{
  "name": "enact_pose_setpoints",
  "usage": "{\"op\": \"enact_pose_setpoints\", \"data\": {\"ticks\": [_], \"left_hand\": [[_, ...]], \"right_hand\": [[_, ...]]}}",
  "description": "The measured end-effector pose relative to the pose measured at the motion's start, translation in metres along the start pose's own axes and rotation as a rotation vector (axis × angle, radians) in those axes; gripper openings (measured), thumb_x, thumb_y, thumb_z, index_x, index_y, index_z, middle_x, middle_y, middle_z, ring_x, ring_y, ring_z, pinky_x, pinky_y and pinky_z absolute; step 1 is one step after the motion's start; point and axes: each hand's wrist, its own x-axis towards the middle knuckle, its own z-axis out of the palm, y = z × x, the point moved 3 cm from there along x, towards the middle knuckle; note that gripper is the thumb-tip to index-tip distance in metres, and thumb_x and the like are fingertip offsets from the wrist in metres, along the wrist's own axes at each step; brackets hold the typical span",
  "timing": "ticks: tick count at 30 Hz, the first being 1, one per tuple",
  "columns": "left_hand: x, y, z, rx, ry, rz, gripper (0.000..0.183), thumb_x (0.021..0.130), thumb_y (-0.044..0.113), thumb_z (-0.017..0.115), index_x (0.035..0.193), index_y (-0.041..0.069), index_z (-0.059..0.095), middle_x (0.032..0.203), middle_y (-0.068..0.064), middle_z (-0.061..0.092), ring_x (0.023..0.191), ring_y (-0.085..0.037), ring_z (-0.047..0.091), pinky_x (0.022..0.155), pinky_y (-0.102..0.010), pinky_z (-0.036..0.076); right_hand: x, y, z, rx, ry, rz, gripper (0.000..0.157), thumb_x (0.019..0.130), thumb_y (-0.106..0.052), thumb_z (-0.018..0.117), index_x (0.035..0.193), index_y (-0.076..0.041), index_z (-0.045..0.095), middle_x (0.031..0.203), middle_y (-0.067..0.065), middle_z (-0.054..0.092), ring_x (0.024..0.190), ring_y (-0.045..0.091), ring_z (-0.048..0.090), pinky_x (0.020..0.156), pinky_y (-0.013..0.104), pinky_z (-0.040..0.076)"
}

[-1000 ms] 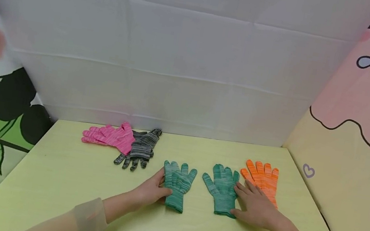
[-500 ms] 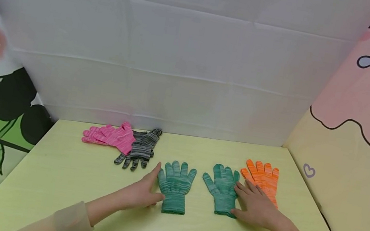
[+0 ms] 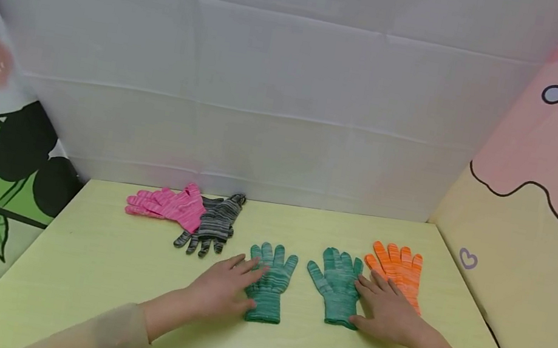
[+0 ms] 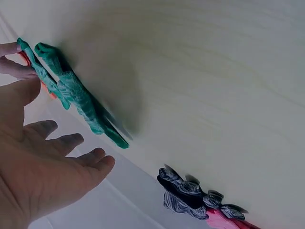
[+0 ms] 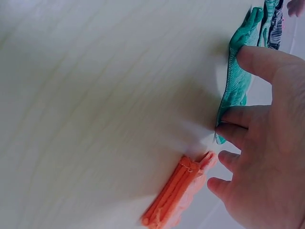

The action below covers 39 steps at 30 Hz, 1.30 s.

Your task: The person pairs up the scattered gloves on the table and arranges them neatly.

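Observation:
Two green knitted gloves lie flat on the pale yellow table, fingers pointing away. My left hand [image 3: 220, 291] is over the left edge of the left green glove [image 3: 269, 289]; its fingers are spread and slightly bent, and in the left wrist view they stand apart from the table. My right hand [image 3: 390, 317] rests at the right edge of the right green glove [image 3: 337, 287], with extended fingertips and thumb [image 5: 255, 57] touching it. Behind that hand lies an orange glove [image 3: 403, 272], its lower part partly hidden.
At the back left, a pink glove [image 3: 171, 205] overlaps a black-and-grey striped glove [image 3: 218, 222]. A white sheet [image 3: 281, 94] hangs behind the table [image 3: 92, 266]. Side panels with cartoon animals stand left and right.
My left hand has released the left green glove's edge, drawn left, then come back over it with fingers spread. That glove now lies straighter and flatter. The right hand has stayed put.

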Motion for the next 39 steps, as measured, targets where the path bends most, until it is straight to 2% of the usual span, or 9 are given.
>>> {"op": "enact_pose_setpoints", "data": {"ticks": [2, 5, 9, 14, 19, 24, 29, 35, 39], "left_hand": [[0.002, 0.004, 0.006, 0.072, -0.023, 0.030, 0.067, 0.102, 0.048, 0.059, 0.161, 0.023, 0.037, 0.164, -0.011, 0.033, 0.149, -0.045, 0.027, 0.117, -0.060, 0.029], [0.004, 0.009, 0.014, 0.123, -0.055, 0.028, 0.061, 0.105, 0.048, 0.053, 0.161, 0.028, 0.037, 0.165, -0.010, 0.032, 0.149, -0.045, 0.026, 0.119, -0.059, 0.026], [0.004, 0.009, 0.021, 0.117, -0.078, 0.007, 0.058, 0.107, 0.048, 0.049, 0.160, 0.028, 0.038, 0.165, -0.009, 0.031, 0.149, -0.047, 0.024, 0.119, -0.060, 0.023], [0.002, 0.006, 0.025, 0.107, -0.074, 0.002, 0.059, 0.106, 0.049, 0.049, 0.160, 0.028, 0.039, 0.166, -0.009, 0.031, 0.150, -0.047, 0.022, 0.118, -0.064, 0.021], [0.003, 0.007, 0.023, 0.125, -0.072, 0.010, 0.060, 0.106, 0.048, 0.049, 0.161, 0.027, 0.037, 0.166, -0.009, 0.029, 0.151, -0.045, 0.022, 0.119, -0.064, 0.019], [0.012, 0.015, 0.018, 0.165, -0.073, 0.072, 0.060, 0.107, 0.046, 0.048, 0.162, 0.029, 0.032, 0.167, -0.008, 0.027, 0.151, -0.043, 0.022, 0.119, -0.063, 0.019], [0.026, 0.020, 0.017, 0.196, -0.127, 0.108, 0.062, 0.106, 0.052, 0.047, 0.163, 0.033, 0.030, 0.169, -0.003, 0.023, 0.153, -0.040, 0.019, 0.120, -0.064, 0.015], [0.034, 0.017, 0.017, 0.196, -0.218, 0.073, 0.067, 0.102, 0.063, 0.045, 0.162, 0.038, 0.028, 0.170, 0.000, 0.019, 0.155, -0.037, 0.015, 0.120, -0.064, 0.013], [0.036, 0.016, 0.017, 0.183, -0.241, 0.073, 0.069, 0.101, 0.066, 0.045, 0.162, 0.040, 0.026, 0.170, 0.001, 0.017, 0.155, -0.036, 0.014, 0.120, -0.064, 0.013]], "right_hand": [[0.000, 0.000, 0.000, -0.002, 0.001, 0.000, 0.084, 0.095, -0.057, 0.064, 0.154, -0.001, 0.044, 0.162, 0.016, 0.036, 0.152, 0.046, 0.018, 0.119, 0.066, 0.015], [0.000, -0.001, 0.000, -0.006, 0.003, -0.001, 0.084, 0.095, -0.057, 0.065, 0.153, 0.000, 0.044, 0.162, 0.016, 0.037, 0.151, 0.046, 0.018, 0.119, 0.065, 0.015], [-0.001, -0.001, 0.000, -0.009, -0.001, 0.003, 0.083, 0.095, -0.056, 0.065, 0.154, -0.001, 0.044, 0.162, 0.016, 0.037, 0.151, 0.046, 0.018, 0.119, 0.066, 0.015], [0.000, -0.001, 0.000, -0.019, -0.002, 0.010, 0.084, 0.095, -0.057, 0.064, 0.154, -0.001, 0.044, 0.162, 0.016, 0.037, 0.152, 0.046, 0.018, 0.119, 0.066, 0.015], [0.001, 0.000, 0.001, -0.022, 0.001, 0.004, 0.084, 0.095, -0.058, 0.064, 0.154, -0.001, 0.044, 0.161, 0.016, 0.038, 0.152, 0.046, 0.018, 0.118, 0.066, 0.016], [0.000, 0.000, 0.002, -0.020, 0.003, 0.005, 0.083, 0.095, -0.057, 0.065, 0.153, -0.001, 0.045, 0.161, 0.016, 0.038, 0.151, 0.046, 0.018, 0.118, 0.066, 0.016], [0.001, -0.001, 0.002, -0.005, 0.005, 0.007, 0.083, 0.095, -0.056, 0.065, 0.153, -0.001, 0.044, 0.161, 0.016, 0.037, 0.151, 0.046, 0.018, 0.119, 0.066, 0.015], [0.001, -0.002, 0.003, 0.011, 0.010, 0.007, 0.084, 0.095, -0.056, 0.065, 0.154, -0.001, 0.043, 0.162, 0.016, 0.036, 0.152, 0.046, 0.017, 0.119, 0.065, 0.015], [0.000, -0.002, 0.002, 0.028, 0.028, 0.008, 0.084, 0.095, -0.054, 0.066, 0.155, -0.001, 0.042, 0.162, 0.017, 0.036, 0.151, 0.047, 0.017, 0.119, 0.066, 0.014]]}}
